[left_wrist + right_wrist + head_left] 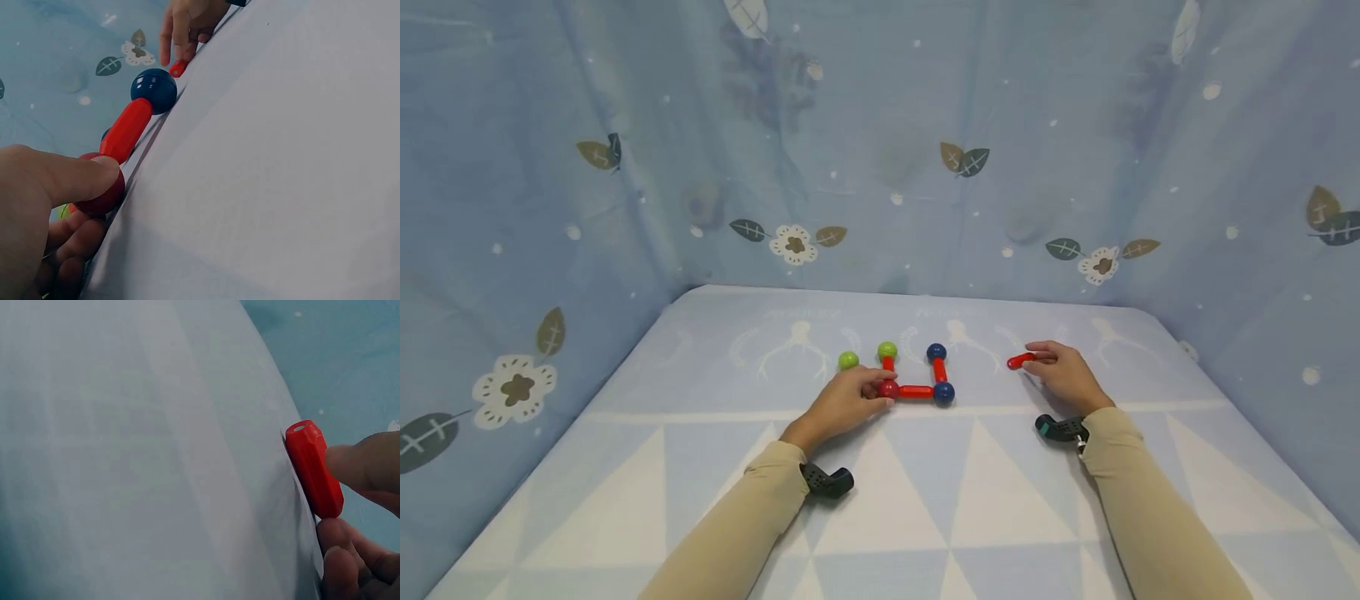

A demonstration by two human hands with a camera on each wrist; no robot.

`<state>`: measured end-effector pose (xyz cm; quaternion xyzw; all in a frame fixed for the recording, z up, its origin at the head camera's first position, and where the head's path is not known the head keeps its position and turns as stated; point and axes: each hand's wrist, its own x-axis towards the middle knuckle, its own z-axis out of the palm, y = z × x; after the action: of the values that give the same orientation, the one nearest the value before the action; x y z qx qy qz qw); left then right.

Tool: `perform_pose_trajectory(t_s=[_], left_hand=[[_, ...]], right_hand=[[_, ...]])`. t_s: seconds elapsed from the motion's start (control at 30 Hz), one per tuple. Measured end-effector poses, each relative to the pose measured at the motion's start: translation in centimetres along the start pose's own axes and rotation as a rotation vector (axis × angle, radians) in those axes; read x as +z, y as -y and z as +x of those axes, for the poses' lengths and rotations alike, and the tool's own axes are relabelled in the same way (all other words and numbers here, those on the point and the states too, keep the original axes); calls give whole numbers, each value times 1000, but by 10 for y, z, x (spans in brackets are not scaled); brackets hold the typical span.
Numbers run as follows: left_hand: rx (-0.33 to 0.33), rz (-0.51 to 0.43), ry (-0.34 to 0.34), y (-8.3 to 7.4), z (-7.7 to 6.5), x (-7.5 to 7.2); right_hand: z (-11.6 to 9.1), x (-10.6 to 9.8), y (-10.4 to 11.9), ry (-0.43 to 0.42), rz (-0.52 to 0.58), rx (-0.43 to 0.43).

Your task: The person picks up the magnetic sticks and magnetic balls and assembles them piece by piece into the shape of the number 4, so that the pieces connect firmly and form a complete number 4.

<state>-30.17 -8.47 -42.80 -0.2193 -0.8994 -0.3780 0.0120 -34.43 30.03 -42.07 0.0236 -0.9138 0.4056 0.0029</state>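
Magnetic rods and balls form a U-shaped frame on the table. My left hand (842, 403) pinches its red ball (889, 389) between thumb and fingers. From that ball a red rod (916, 392) runs right to a blue ball (943, 393). Another red rod (939, 370) leads back from there to a second blue ball (936, 352). Behind the red ball, a short red rod (888, 364) carries a green ball (887, 350). To the right, apart from the frame, my right hand (1063, 379) holds a single red magnetic rod (314, 469), its hollow-looking end facing away from the fingers.
A separate green ball (848, 360) lies just left of the frame, beyond the left hand. The patterned cloth on the table (1000, 500) ends at a back edge, where a blue curtain (895, 167) hangs. Black straps with devices (827, 482) sit at both wrists.
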Motion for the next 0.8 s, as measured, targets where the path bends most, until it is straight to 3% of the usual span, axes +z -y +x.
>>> perform_pose_trajectory(t_s=[0.27, 0.4, 0.53, 0.67, 0.8], left_hand=[[-58, 14, 41, -7, -4, -4], [-105, -57, 41, -13, 1, -8], [-140, -137, 46, -20, 8, -4], [-181, -137, -11, -21, 4, 1], [-194, -102, -64, -15, -9, 2]], right_hand=[[3, 2, 5, 57, -71, -29], [3, -3, 10, 65, -128, -77], [-3, -9, 9, 36, -170, -66], [-7, -7, 6, 32, -132, -41], [-9, 5, 12, 38, -78, -9]])
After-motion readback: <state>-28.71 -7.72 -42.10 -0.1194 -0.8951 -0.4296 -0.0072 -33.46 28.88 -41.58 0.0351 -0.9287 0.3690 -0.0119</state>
